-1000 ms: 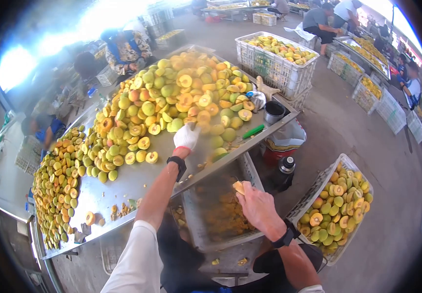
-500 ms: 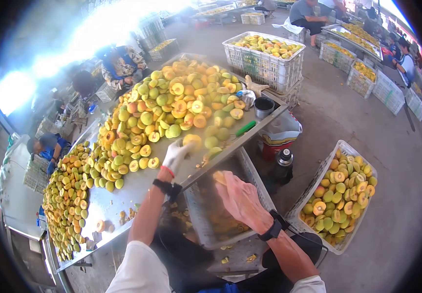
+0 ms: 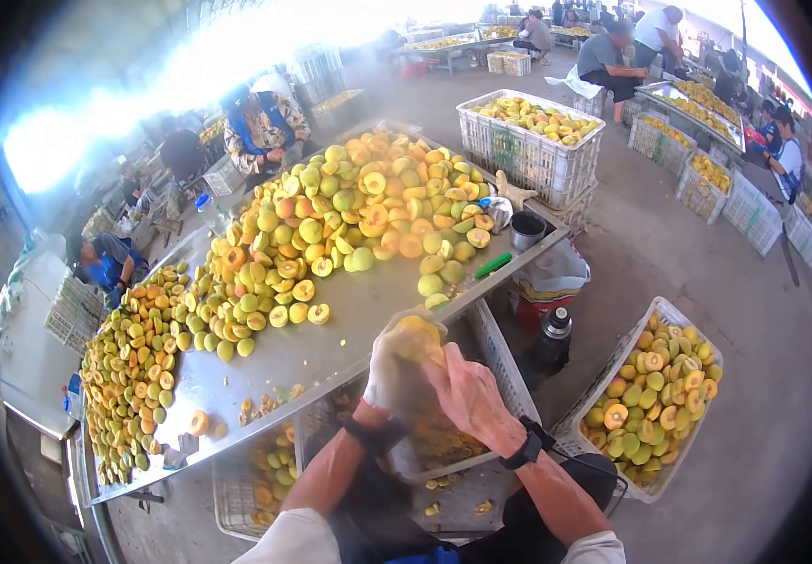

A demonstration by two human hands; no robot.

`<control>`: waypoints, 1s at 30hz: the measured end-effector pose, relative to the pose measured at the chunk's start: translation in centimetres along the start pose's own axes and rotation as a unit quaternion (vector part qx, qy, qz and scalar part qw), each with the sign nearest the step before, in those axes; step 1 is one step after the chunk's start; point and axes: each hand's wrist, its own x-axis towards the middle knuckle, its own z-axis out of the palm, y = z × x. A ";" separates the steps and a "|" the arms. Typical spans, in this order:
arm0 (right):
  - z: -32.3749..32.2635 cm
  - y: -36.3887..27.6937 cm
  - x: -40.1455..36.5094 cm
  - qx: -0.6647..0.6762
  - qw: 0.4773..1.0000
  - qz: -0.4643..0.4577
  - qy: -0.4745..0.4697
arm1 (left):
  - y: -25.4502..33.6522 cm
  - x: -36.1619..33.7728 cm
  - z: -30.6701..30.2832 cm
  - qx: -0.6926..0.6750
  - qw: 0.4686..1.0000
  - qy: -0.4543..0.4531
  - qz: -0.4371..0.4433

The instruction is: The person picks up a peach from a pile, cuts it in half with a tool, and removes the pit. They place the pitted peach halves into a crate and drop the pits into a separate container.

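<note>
Low in the middle of the frame the two hands meet just over the near edge of the steel table [image 3: 350, 305]. The left hand [image 3: 395, 368], in a white cloth glove with a black band at the wrist, comes up from a bent forearm. Its fingers are curled round a yellow round fruit [image 3: 419, 336] and cup it from the left. The bare right hand [image 3: 467, 395], a black watch on its wrist, slants in from the lower right with its back upward. Its fingers lie close together with their tips at the fruit, but blur hides whether they grip it.

Under both hands sits a white plastic lattice crate [image 3: 497, 346]. A great heap of green and yellow fruit halves [image 3: 350, 202] covers the table above. A second white crate of halved fruit [image 3: 671, 308] stands on the floor at the right, with a black flask [image 3: 554, 329] between the two crates.
</note>
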 end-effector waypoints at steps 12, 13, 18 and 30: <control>2.4 0.9 1.1 0.051 0.998 0.011 0.027 | -0.1 0.9 1.9 0.191 0.963 0.116 0.148; 2.4 1.0 1.0 0.045 0.999 0.002 0.024 | -0.1 0.8 2.1 0.194 0.961 0.121 0.154; 2.2 0.8 1.0 0.080 0.996 -0.015 0.030 | 0.1 0.9 1.9 0.273 0.932 0.106 0.216; 0.8 0.2 0.3 0.110 0.993 0.006 -0.031 | 0.2 0.1 2.3 0.252 0.941 0.093 0.207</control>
